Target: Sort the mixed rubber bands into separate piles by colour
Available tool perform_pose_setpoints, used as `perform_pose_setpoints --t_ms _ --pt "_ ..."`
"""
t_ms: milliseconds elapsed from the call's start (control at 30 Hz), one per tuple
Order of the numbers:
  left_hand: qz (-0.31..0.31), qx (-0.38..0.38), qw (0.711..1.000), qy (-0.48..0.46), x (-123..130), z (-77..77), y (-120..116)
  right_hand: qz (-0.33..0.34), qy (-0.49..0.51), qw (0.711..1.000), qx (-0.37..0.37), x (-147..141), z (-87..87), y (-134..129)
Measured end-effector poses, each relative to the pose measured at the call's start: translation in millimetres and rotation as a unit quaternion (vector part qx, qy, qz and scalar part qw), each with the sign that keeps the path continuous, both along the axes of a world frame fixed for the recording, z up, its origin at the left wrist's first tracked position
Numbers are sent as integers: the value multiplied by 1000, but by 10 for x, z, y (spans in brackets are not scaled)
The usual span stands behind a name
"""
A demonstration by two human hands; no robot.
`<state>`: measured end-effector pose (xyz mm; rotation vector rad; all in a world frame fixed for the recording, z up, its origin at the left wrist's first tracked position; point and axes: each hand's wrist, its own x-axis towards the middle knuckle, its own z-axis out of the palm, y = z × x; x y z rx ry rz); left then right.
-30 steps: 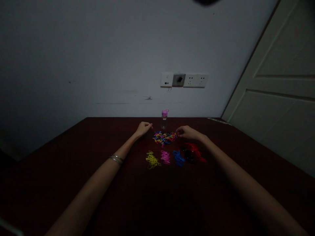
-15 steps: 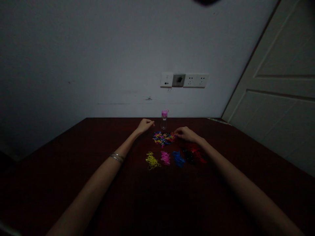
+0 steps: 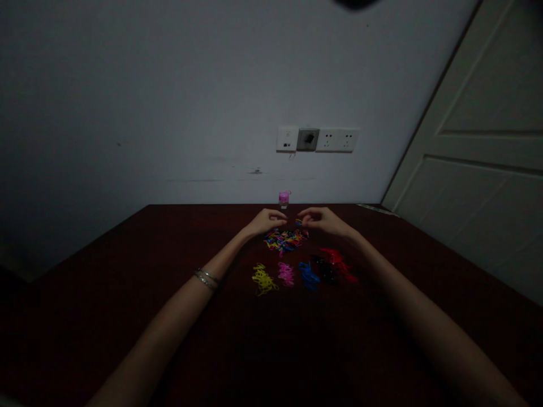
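A mixed heap of small coloured rubber bands (image 3: 283, 241) lies on the dark red table. My right hand (image 3: 323, 221) is above its right side, pinching a few rubber bands (image 3: 299, 222), blue and yellow among them, between thumb and fingers. Over the heap's far left side hovers my left hand (image 3: 268, 221), its thumb and forefinger apart with nothing visible between them. Nearer me are sorted piles: yellow bands (image 3: 263, 279), pink bands (image 3: 285, 274), blue bands (image 3: 309, 276), black bands (image 3: 326, 270) and red bands (image 3: 339, 263).
Behind my hands stands a clear bottle with a pink cap (image 3: 284, 198), its lower part hidden or too dark to make out. The table (image 3: 271, 339) meets a pale wall with sockets (image 3: 337, 139). A panelled door (image 3: 483, 147) is on the right.
My right hand has lifted from the heap's right edge, carrying a few rubber bands. My left hand has moved right, toward it. The red pile is now uncovered.
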<state>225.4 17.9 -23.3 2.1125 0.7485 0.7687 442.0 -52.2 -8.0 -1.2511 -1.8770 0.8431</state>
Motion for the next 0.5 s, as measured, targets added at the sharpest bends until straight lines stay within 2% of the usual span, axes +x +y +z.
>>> perform_pose_setpoints --t_ms 233,500 --pt "-71 -75 994 -20 75 -119 -94 27 38 999 11 -195 -29 2" --pt "-43 -151 987 -32 63 -194 -69 27 49 998 33 -260 -161 35"
